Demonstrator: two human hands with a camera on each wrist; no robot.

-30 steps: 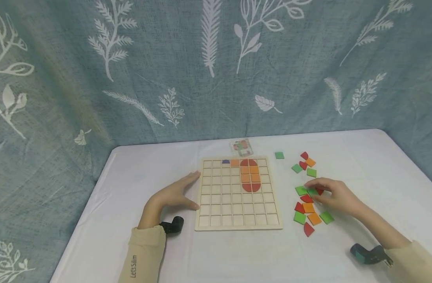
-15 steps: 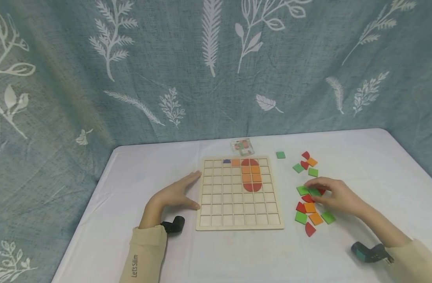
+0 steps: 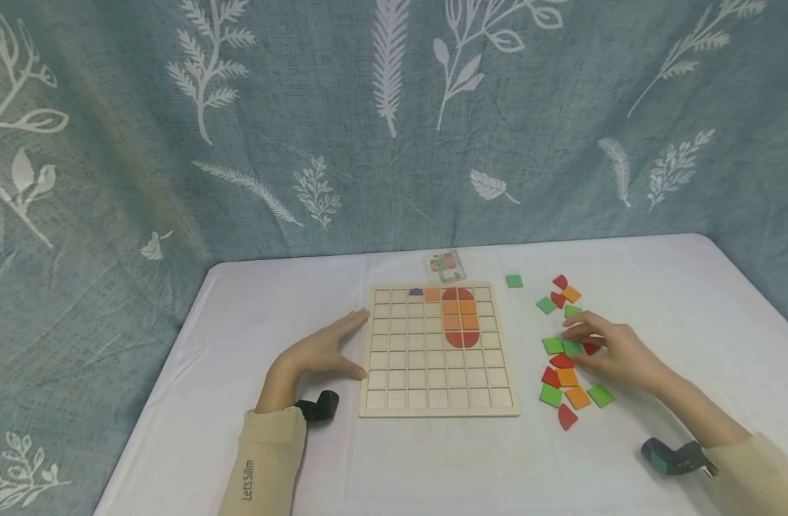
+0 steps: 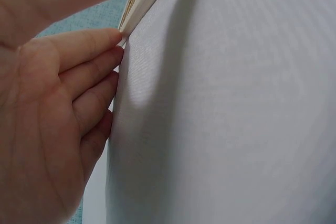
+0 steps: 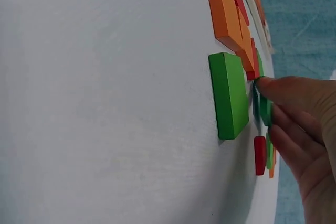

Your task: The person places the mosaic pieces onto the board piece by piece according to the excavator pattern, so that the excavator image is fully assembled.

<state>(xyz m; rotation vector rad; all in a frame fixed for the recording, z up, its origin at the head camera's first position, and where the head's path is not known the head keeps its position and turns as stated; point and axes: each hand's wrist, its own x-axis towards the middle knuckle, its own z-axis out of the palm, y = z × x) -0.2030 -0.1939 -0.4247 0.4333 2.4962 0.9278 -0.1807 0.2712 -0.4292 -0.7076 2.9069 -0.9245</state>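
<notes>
A wooden grid board (image 3: 420, 394) lies in the middle of the table. Along its left edge my left hand (image 3: 316, 351) is spread, thumb and fingers apart, the fingertips touching the rim; the left wrist view shows those fingers (image 4: 92, 72) straight against the board's side. To the right of the board, my right hand (image 3: 616, 351) pinches a green square tile (image 3: 572, 348) between thumb and fingertips, low over the loose pieces. In the right wrist view this green tile (image 5: 266, 111) is partly hidden by the hand.
Red quarter-rounds (image 3: 567, 417), orange squares (image 3: 577, 398) and green squares (image 3: 601, 395) lie loose right of the board. A red-and-orange shape (image 3: 460, 315) fills some cells. Behind the board lies a small pattern card (image 3: 443, 266). A leaf-print curtain (image 3: 342, 129) hangs behind.
My right hand's fingers have lifted and drawn slightly up and back, showing more of the green tile. The left hand stays at the board's edge. The whole view shifts slightly.
</notes>
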